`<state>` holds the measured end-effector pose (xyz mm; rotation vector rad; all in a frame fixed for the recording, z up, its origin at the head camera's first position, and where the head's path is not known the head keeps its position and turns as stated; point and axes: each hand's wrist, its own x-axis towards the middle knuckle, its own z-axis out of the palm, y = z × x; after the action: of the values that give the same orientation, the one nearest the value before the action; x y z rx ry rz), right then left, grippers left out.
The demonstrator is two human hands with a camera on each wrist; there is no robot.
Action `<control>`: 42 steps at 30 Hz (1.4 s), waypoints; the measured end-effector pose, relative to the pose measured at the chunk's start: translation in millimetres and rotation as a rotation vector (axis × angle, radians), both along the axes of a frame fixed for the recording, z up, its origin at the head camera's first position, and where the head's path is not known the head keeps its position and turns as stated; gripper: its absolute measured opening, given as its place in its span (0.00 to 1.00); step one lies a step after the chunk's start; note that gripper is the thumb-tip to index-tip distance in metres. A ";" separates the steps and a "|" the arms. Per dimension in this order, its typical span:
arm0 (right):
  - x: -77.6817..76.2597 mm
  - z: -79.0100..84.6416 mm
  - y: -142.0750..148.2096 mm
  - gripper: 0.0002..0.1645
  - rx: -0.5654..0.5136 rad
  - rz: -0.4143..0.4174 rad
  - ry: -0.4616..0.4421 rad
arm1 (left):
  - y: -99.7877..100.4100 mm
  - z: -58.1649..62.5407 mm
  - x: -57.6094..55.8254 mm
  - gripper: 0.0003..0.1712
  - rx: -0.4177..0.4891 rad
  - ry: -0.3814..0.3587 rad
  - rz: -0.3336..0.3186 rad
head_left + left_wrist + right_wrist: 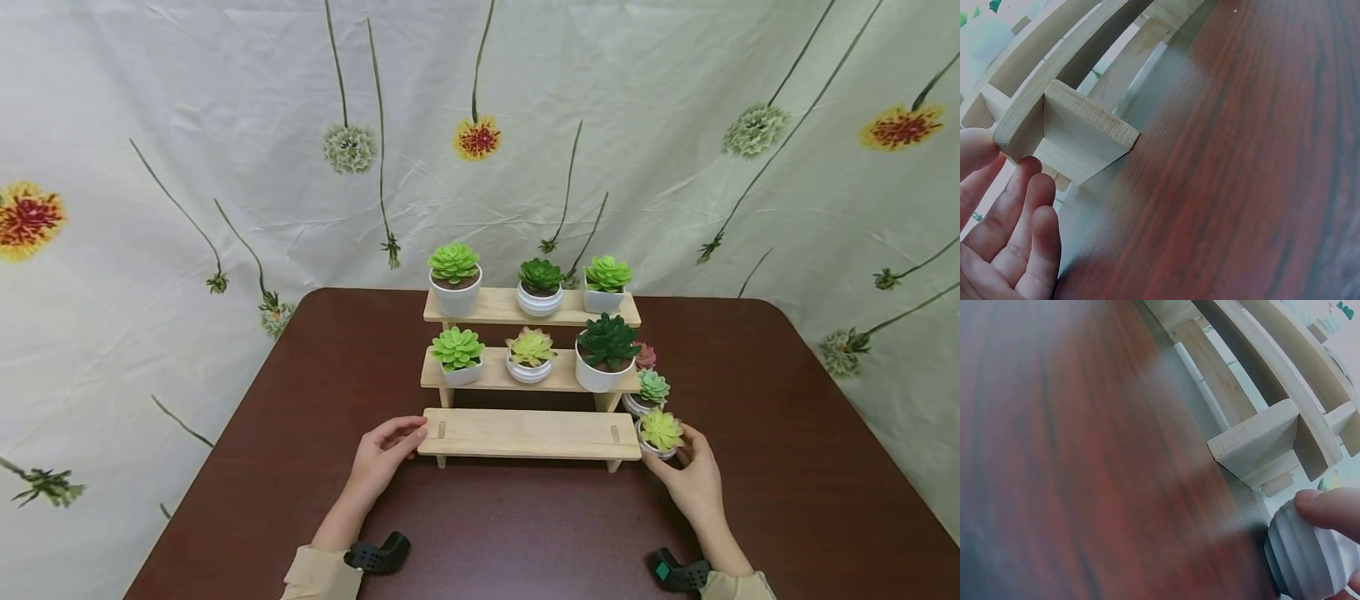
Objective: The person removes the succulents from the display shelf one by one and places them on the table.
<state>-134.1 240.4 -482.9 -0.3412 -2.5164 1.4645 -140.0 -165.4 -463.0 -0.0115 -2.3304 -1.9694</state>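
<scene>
A three-tier wooden plant stand (528,432) sits mid-table. My left hand (382,454) pinches the left end of its bottom board, thumb and fingertips at the edge in the left wrist view. On the right, my right hand (696,479) grips a yellow-green potted succulent (662,431) beside that board's other end. In the right wrist view, the thumb presses the ribbed white pot (1304,553); the other fingers are mostly hidden. Behind it stand a pale green potted succulent (652,387) and a partly hidden reddish one (644,356).
Three potted succulents stand on the top board (502,307), and three more on the middle board (491,371). The dark red-brown table (525,533) ends against a white flowered cloth (247,100) at the back.
</scene>
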 end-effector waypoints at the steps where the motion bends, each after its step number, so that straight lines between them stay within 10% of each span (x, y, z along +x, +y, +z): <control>1: 0.2 0.3 -0.1 0.44 0.006 0.002 -0.002 | -0.2 0.1 0.2 0.12 -0.001 0.000 0.001; 23: 4.0 24.9 -0.4 0.51 0.025 -0.044 0.179 | -0.8 -0.4 0.0 0.12 -0.004 0.008 -0.006; 42: -18.4 74.5 -19.1 0.50 0.000 0.101 0.236 | -0.6 -0.8 1.0 0.12 0.004 0.007 -0.003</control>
<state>-152.6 221.3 -408.4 -0.0373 -2.3750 1.4458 -139.0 -166.1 -463.8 -0.0217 -2.3238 -1.9722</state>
